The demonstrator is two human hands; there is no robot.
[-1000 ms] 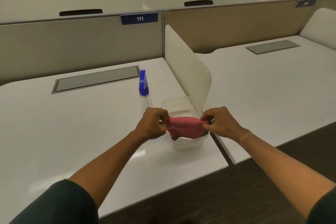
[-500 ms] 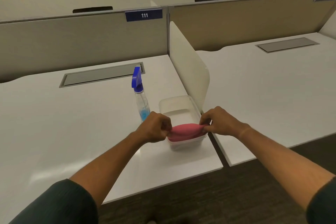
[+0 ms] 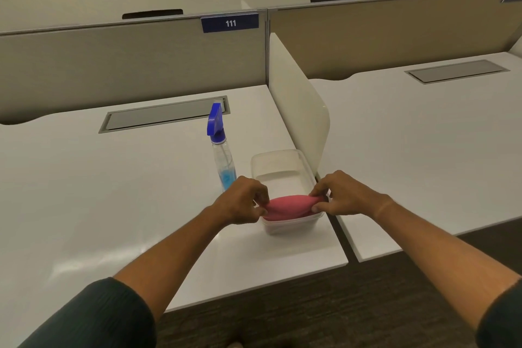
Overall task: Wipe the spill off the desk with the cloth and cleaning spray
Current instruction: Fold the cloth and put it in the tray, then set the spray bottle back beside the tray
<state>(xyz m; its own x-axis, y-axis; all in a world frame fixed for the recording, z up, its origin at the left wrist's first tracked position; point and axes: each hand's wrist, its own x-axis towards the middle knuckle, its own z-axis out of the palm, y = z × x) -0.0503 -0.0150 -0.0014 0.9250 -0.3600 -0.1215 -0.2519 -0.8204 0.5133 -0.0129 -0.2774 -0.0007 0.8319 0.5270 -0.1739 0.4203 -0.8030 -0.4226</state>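
Note:
A pink cloth point(image 3: 288, 206) lies folded across the near end of a clear plastic tub point(image 3: 278, 161) on the white desk point(image 3: 113, 192). My left hand point(image 3: 240, 200) pinches the cloth's left end and my right hand point(image 3: 341, 192) pinches its right end. Just left of the tub stands a clear spray bottle point(image 3: 223, 161) with a blue trigger head and a little blue liquid at the bottom. I cannot make out a spill on the desk surface.
A low white divider point(image 3: 296, 99) stands right behind the tub, between this desk and the neighbouring desk point(image 3: 423, 135). A grey cable tray lid point(image 3: 163, 116) is set into the desk at the back. A beige partition with a "111" sign point(image 3: 230, 22) closes the far side.
The cloth has come down from above the tub into its near end, still held at both ends. The view has shifted, so the bottle now shows in full.

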